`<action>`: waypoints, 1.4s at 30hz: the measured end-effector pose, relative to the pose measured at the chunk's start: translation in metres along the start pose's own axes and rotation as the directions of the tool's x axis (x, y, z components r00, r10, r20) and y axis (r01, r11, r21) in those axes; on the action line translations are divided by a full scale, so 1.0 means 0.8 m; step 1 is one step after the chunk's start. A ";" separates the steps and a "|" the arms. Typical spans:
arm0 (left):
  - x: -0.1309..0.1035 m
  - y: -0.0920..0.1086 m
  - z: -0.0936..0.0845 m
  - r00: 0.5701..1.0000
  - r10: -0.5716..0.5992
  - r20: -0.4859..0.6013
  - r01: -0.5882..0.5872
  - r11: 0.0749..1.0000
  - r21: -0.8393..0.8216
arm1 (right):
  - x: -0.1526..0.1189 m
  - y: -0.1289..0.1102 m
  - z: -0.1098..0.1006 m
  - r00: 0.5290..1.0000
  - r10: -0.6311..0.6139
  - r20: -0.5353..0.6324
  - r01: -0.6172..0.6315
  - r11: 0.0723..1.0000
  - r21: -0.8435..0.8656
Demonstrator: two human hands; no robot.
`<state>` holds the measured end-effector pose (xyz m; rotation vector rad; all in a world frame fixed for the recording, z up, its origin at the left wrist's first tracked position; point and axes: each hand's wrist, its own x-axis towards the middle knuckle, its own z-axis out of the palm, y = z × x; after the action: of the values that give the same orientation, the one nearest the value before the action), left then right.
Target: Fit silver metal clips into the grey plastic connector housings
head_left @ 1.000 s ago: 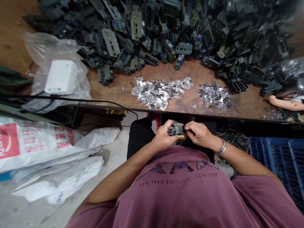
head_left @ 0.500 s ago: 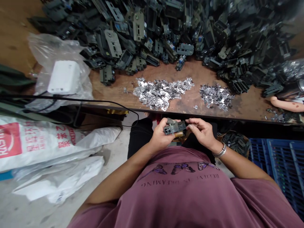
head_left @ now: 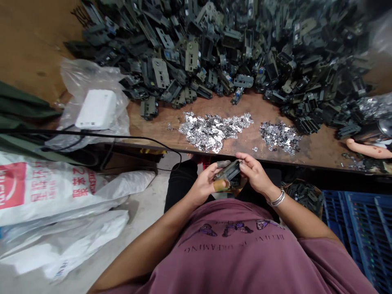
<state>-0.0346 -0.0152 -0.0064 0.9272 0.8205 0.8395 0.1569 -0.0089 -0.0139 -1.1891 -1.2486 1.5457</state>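
In front of my lap, below the table edge, my left hand is wrapped round a dark grey plastic housing. The left thumb has a yellow-brown covering at its tip. My right hand is closed at the right end of the same housing, thumb and fingers against it; whether a small part is also pinched there is hidden. Beyond the hands, a heap of shiny small metal clips lies on the wooden table. To its right is a smaller heap of metal pieces.
A large pile of similar grey housings covers the table's back. At left are a white box on a plastic bag, a black cable and printed white sacks. Blue plastic crates stand at lower right.
The housing has been turned in my left hand, and its long side now shows. My right hand has moved in from beside it onto its right end. The view has shifted slightly.
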 end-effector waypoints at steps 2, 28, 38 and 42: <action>0.000 0.008 0.001 0.992 -0.123 -0.032 0.121 0.990 -0.070 | 0.004 -0.010 -0.003 0.987 -0.124 0.100 0.145 0.960 -0.240; 0.033 0.016 0.030 0.980 0.040 -0.194 -0.049 0.998 -0.039 | 0.030 -0.045 0.006 0.829 -0.552 0.086 0.497 0.658 -0.566; 0.024 0.000 0.031 0.946 0.178 -0.271 -0.040 0.894 0.446 | 0.015 -0.029 0.011 0.752 -0.649 0.117 0.538 0.502 -0.677; 0.023 -0.010 0.032 0.937 0.240 -0.252 -0.093 0.871 0.483 | 0.008 -0.025 0.013 0.743 -0.662 0.100 0.535 0.498 -0.682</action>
<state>-0.0023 -0.0107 -0.0084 1.3285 1.2613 0.9740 0.1460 -0.0012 0.0048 -1.0761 -1.9294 0.4178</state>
